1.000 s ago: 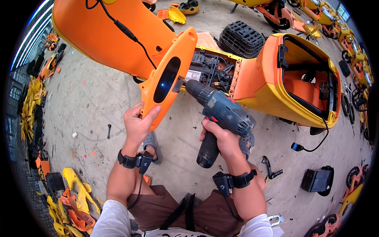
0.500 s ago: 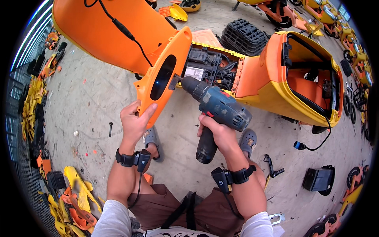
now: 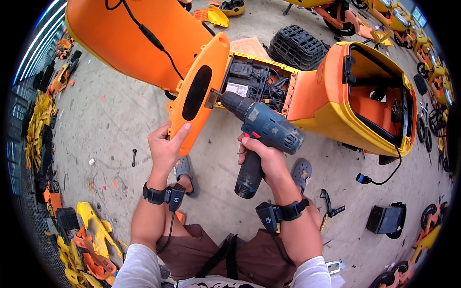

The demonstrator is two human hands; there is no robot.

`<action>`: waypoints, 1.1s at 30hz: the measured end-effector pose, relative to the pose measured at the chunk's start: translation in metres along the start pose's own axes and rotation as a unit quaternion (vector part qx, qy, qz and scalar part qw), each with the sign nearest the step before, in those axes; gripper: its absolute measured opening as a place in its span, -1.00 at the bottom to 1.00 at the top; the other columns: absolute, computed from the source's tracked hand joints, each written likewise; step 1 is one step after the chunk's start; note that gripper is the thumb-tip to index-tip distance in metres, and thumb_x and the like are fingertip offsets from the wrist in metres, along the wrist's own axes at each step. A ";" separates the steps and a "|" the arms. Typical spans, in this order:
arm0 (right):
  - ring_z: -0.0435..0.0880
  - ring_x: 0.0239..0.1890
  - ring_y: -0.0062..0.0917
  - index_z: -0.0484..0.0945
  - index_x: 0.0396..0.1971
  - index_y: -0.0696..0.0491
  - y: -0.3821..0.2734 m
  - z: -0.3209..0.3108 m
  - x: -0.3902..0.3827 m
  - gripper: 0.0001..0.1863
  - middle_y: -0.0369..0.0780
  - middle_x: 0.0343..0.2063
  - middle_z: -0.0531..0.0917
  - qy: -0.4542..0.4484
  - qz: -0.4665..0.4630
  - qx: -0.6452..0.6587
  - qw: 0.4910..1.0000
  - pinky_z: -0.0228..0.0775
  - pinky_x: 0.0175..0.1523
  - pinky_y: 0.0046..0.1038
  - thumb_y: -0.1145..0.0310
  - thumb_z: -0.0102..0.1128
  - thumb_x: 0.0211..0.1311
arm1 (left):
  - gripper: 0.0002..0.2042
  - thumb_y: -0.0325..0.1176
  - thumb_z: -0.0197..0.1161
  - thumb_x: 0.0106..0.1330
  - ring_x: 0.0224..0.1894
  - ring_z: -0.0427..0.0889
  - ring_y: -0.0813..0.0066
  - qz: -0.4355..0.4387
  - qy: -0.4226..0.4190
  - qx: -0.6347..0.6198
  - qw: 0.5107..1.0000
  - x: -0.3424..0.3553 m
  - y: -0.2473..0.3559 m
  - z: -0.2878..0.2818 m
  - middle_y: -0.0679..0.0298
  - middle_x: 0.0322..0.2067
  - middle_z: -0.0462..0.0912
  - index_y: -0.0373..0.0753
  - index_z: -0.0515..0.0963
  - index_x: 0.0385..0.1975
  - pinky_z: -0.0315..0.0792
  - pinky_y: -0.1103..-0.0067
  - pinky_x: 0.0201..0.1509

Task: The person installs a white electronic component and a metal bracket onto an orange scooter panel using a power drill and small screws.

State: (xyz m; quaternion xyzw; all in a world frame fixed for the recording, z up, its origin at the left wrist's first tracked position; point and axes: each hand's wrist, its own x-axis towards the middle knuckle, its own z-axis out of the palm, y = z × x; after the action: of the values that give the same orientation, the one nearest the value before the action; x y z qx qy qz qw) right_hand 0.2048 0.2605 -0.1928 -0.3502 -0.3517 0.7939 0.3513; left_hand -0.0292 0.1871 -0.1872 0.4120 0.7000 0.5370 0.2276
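Note:
My left hand (image 3: 165, 146) is closed on the lower end of a long orange plastic panel (image 3: 188, 132), thumb on its front face. A dark oval window (image 3: 198, 92) sits in the panel's middle. My right hand (image 3: 264, 161) grips a dark blue cordless drill (image 3: 272, 126) by its black handle. The drill's chuck points up and left at a small metal bracket (image 3: 212, 99) by the panel's right edge; whether the bit touches it I cannot tell. Behind lies the open scooter body (image 3: 312, 93), with black wiring (image 3: 274, 90) and modules in its bay.
A large orange shell (image 3: 129, 38) with a black cable rises at the upper left. Black crates (image 3: 297, 47) stand behind the bay. On the concrete floor lie a black box (image 3: 384, 218), a bolt-like piece (image 3: 134, 157) and yellow scrap panels (image 3: 93, 225). Scooters line the far right.
The panel has tilted slightly, and the bright reflection in its window is gone. The drill has shifted a little, its handle swinging slightly left. Both hands keep their hold.

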 end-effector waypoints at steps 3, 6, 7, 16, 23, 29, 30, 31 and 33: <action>0.62 -0.55 -0.52 0.53 -0.26 0.20 0.005 0.001 0.005 -0.74 -0.21 -0.51 0.60 -0.002 0.000 -0.020 1.000 0.52 -0.37 -0.46 0.33 0.26 0.16 | -0.76 -0.37 0.42 0.22 -0.40 0.50 0.73 -0.037 -0.009 -0.019 0.999 0.009 -0.005 -0.003 0.36 -0.41 0.62 -0.44 0.62 -0.26 0.37 0.72 -0.33; 0.63 -0.54 -0.51 0.54 -0.25 0.21 0.012 0.004 0.008 -0.74 -0.21 -0.51 0.59 -0.003 0.019 -0.020 1.000 0.53 -0.38 -0.45 0.33 0.26 0.16 | -0.69 -0.40 0.40 0.22 -0.36 0.52 0.71 -0.056 -0.023 -0.087 0.994 0.015 -0.002 -0.003 0.32 -0.36 0.63 -0.43 0.55 -0.13 0.38 0.72 -0.32; 0.63 -0.55 -0.51 0.54 -0.25 0.21 0.014 0.006 0.008 -0.74 -0.20 -0.50 0.60 0.002 0.027 -0.024 0.999 0.54 -0.38 -0.44 0.34 0.26 0.16 | -0.67 -0.41 0.38 0.22 -0.34 0.53 0.70 -0.031 -0.018 -0.105 0.994 0.015 0.002 0.003 0.30 -0.34 0.63 -0.41 0.52 -0.08 0.38 0.72 -0.32; 0.63 -0.54 -0.50 0.53 -0.26 0.20 0.014 0.001 0.003 -0.78 -0.22 -0.52 0.59 0.017 0.005 0.000 1.000 0.54 -0.36 -0.44 0.37 0.23 0.18 | -0.63 -0.38 0.38 0.11 -0.39 0.50 0.63 0.021 -0.005 0.200 0.980 0.041 0.027 -0.011 0.24 -0.47 0.56 -0.34 0.51 -0.09 0.39 0.61 -0.36; 0.63 -0.54 -0.50 0.53 -0.24 0.19 0.006 -0.003 -0.009 -0.78 -0.22 -0.53 0.59 0.005 -0.018 0.009 1.000 0.53 -0.35 -0.46 0.38 0.24 0.18 | -0.61 -0.18 0.37 0.15 -0.41 0.53 0.49 0.097 -0.027 0.367 0.925 0.077 0.048 0.009 0.14 -0.53 0.56 -0.46 0.54 -0.29 0.42 0.50 -0.30; 0.61 -0.53 -0.53 0.53 -0.25 0.19 0.000 -0.008 -0.010 -0.79 -0.23 -0.54 0.58 0.013 -0.024 -0.001 1.000 0.50 -0.34 -0.47 0.38 0.23 0.19 | -0.66 -0.23 0.31 0.20 -0.48 0.53 0.25 0.019 -0.113 0.147 0.982 0.060 0.017 0.014 0.10 -0.50 0.57 -0.43 0.50 -0.25 0.42 0.43 -0.32; 0.61 -0.53 -0.53 0.53 -0.25 0.19 -0.002 -0.009 -0.009 -0.79 -0.23 -0.54 0.58 0.018 -0.025 -0.006 1.000 0.50 -0.33 -0.47 0.38 0.23 0.19 | -0.68 -0.25 0.29 0.21 -0.49 0.51 0.29 0.018 -0.085 0.141 0.986 0.059 0.015 0.018 0.11 -0.51 0.56 -0.42 0.49 -0.23 0.41 0.43 -0.33; 0.61 -0.53 -0.53 0.53 -0.24 0.19 -0.004 -0.008 -0.010 -0.80 -0.24 -0.54 0.58 0.015 -0.043 -0.013 0.999 0.48 -0.32 -0.48 0.40 0.22 0.20 | -0.69 -0.27 0.27 0.21 -0.50 0.50 0.33 0.017 -0.055 0.135 0.989 0.056 0.016 0.021 0.13 -0.52 0.55 -0.41 0.49 -0.22 0.41 0.44 -0.34; 0.61 -0.53 -0.53 0.53 -0.24 0.19 0.001 -0.008 -0.010 -0.81 -0.24 -0.54 0.58 0.022 -0.044 -0.014 0.999 0.49 -0.32 -0.47 0.42 0.22 0.19 | -0.70 -0.30 0.25 0.21 -0.50 0.49 0.39 0.021 -0.025 0.149 0.988 0.056 0.018 0.024 0.14 -0.53 0.55 -0.41 0.48 -0.19 0.41 0.45 -0.34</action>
State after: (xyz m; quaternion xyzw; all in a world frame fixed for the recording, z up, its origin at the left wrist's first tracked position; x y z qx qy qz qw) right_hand 0.2159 0.2540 -0.1940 -0.3563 -0.3706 0.7647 0.3885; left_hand -0.0361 0.2484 -0.1709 0.4693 0.7574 0.4209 0.1702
